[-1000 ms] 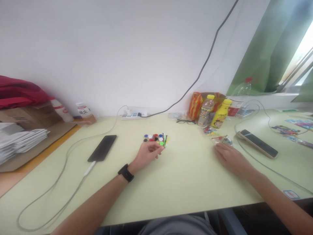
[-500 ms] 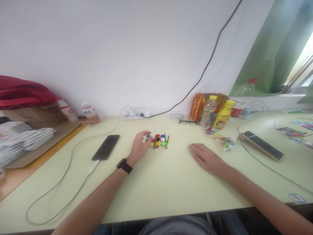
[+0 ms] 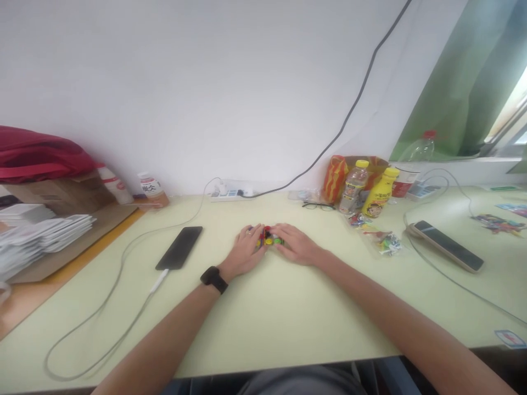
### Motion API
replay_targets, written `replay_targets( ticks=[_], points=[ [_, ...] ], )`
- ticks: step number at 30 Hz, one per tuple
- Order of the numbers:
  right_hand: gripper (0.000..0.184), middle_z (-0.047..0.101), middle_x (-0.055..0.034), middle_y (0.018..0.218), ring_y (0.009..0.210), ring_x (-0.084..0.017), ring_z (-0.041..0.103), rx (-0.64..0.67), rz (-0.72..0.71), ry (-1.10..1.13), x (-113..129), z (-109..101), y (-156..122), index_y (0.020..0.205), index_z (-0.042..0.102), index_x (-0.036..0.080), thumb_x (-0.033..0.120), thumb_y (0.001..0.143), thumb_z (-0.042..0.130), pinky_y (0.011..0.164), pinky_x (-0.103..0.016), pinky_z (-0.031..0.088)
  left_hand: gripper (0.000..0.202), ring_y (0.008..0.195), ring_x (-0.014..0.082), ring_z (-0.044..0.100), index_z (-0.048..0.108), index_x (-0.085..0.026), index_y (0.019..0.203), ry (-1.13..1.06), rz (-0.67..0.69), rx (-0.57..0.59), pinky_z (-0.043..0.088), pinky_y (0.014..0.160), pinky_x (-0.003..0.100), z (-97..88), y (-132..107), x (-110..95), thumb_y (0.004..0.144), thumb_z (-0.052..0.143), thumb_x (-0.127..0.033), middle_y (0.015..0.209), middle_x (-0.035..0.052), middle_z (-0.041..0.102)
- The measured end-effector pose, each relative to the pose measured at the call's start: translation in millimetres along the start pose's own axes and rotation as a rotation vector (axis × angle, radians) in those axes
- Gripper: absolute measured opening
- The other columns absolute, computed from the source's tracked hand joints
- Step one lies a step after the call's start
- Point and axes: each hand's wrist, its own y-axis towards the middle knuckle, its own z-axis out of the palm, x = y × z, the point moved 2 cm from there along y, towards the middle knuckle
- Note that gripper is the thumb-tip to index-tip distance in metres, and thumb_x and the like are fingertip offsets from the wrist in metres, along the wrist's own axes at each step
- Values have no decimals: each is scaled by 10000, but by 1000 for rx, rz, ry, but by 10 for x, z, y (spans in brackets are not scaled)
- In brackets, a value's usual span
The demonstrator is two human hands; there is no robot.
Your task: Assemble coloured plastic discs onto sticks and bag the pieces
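The left hand [image 3: 246, 251] and right hand [image 3: 300, 244] partly cover the small round multicoloured plastic pieces [image 3: 269, 241], leaving number and grip unclear. Dark red cloth [image 3: 41, 156] runs off the left edge, the green fabric curtain [image 3: 444, 104] off the top. The yellow plastic bottle [image 3: 379, 195] bears blurred print.

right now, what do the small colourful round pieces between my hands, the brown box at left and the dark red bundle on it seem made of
Small multicoloured round pieces: probably plastic, judging by their bright, solid colours; finish unclear at this size.
Brown box: likely cardboard, matte, with flat tan panels.
Dark red bundle: apparently fabric, matte, with soft folds.
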Motion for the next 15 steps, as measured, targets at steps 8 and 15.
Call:
replay_targets(
  ticks=[8, 15],
  points=[
    [175, 670, -114, 1239, 1178, -258, 602, 32, 17, 65, -41, 186, 233, 1181, 587, 236, 258, 1067, 455, 1065, -482, 485, 640, 1543, 372, 234, 283, -223, 1629, 79, -32, 15, 274, 1229, 598, 51, -2, 23, 1031, 457, -371, 1670, 100, 359],
    [215, 655, -118, 1287, 1227, -257, 581, 13, 32, 35, -43, 175, 185, 1249, 587, 237, 250, 1062, 482, 1083, -463, 467, 613, 1554, 388, 220, 323, -226, 1623, 99, -30, 17, 257, 1235, 618, 81, 1, 47, 1038, 442, -365, 1684, 106, 334]
  ],
)
